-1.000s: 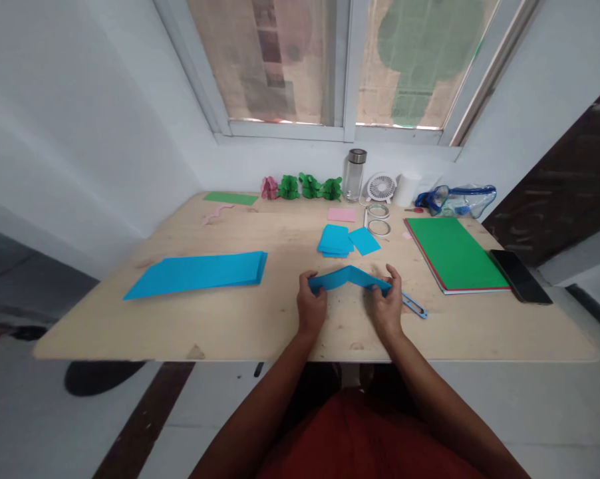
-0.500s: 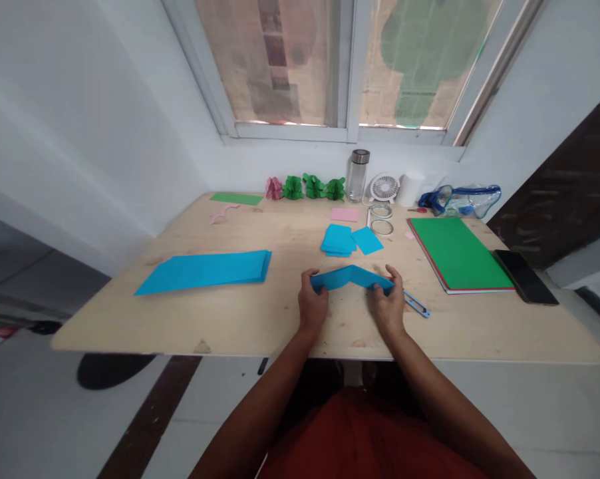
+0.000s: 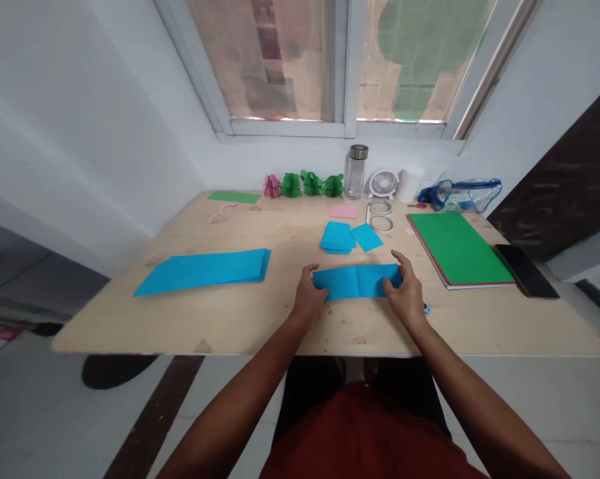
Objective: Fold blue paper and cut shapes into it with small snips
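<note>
A blue paper strip (image 3: 357, 282) with a crease down its middle is spread nearly flat above the table in front of me. My left hand (image 3: 310, 293) grips its left end, thumb on top. At the other end my right hand (image 3: 404, 287) pinches the strip between thumb and fingers. Just beyond the strip lies a small stack of blue paper squares (image 3: 336, 237), with one blue square (image 3: 366, 237) beside it. Longer blue sheets (image 3: 205, 269) rest to the left. A blue cutter (image 3: 426, 308) is mostly hidden behind my right hand.
On the right are a green-topped stack of paper (image 3: 459, 249) and a black phone (image 3: 525, 271). Along the back stand green paper shapes (image 3: 312, 183), a glass bottle (image 3: 356, 174), a small fan (image 3: 383, 183) and a clear pouch (image 3: 464, 194). Tape rolls (image 3: 381, 223) lie nearby.
The blue strip was bent upward at its crease and is now opened out flatter. My right hand has moved to the right, covering most of the cutter.
</note>
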A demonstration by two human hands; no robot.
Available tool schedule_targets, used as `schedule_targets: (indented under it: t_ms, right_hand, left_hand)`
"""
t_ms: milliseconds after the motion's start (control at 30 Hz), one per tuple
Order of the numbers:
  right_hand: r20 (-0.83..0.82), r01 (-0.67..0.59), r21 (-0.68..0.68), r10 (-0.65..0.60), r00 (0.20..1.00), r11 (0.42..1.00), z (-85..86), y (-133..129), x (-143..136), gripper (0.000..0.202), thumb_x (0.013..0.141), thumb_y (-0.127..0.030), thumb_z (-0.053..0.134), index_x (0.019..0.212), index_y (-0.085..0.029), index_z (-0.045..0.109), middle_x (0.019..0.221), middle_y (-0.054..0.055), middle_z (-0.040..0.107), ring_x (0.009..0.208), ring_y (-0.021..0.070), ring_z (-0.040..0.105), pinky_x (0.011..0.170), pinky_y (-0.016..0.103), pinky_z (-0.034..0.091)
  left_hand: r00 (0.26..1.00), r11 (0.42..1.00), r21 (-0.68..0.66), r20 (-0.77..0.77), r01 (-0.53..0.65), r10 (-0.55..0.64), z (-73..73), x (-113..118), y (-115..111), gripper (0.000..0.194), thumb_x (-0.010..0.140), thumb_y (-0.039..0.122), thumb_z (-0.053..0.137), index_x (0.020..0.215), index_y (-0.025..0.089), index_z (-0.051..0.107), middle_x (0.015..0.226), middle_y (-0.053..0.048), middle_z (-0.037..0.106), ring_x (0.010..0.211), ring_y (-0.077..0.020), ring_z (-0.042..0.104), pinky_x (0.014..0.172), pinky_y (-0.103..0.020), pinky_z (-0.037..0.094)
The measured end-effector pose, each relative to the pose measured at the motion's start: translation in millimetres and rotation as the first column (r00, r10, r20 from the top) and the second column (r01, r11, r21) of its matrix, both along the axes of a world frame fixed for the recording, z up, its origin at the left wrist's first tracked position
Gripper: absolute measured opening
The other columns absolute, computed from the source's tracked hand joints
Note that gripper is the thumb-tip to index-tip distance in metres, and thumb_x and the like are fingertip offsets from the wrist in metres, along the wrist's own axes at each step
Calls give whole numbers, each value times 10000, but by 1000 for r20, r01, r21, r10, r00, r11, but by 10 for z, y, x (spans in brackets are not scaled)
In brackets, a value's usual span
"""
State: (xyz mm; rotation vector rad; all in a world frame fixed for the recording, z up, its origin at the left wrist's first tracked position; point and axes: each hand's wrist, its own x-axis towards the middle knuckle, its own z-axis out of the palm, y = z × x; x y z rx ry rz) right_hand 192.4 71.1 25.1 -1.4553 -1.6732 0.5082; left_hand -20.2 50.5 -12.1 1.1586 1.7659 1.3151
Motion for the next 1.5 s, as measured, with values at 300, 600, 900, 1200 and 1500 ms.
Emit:
schedule_targets:
  t_ms: [300,600,900,1200,1500]
  right_hand:
    - [-122,-24,-50,18,992,998,7,166,103,605,651,-266,560,1251,-201,527,958,48,618,902,214,571,783,342,470]
    - [-377,-126,-276,13,926,953,-34,196,221,690,592,-293,627,1260,-168,508,632,-65,463,522,102,398,471,225,364]
    - [-85,-6,-172,-8,996,985,-145,216,230,578,613,-208,552,1190,-189,575,893,44,631,848,208,582,756,334,478]
    - [101,1,-193,18,995,981,-154,221,242,633,603,-154,534,1235,-194,535,929,48,666,796,206,606,757,311,482]
    - [122,6,-207,19,992,978,-155,237,234,625,600,-140,545,1222,-202,537,862,32,632,801,195,588,720,281,468]
  left_hand:
    - [999,999,-31,31,33,-32,-23,-19,-4,688,519,32,559,1186,196,531,759,-5,538,566,-105,463,496,-210,393]
    - [987,984,-124,110,127,-113,50,-31,-31,690,544,72,653,1214,181,528,765,-29,584,639,-147,543,561,-259,462]
    - [924,991,78,-375,108,-71,140,-5,-199,715,632,106,590,1325,174,430,1082,-105,575,1020,-251,532,899,-414,425]
    - [116,618,-207,-890,758,-440,241,399,-99,209,889,195,415,957,175,611,1079,-71,617,1063,-251,478,884,-412,362]
    - [57,559,-269,-865,785,-498,99,351,19,247,890,241,424,1050,170,599,1167,-83,593,980,-220,515,840,-379,394]
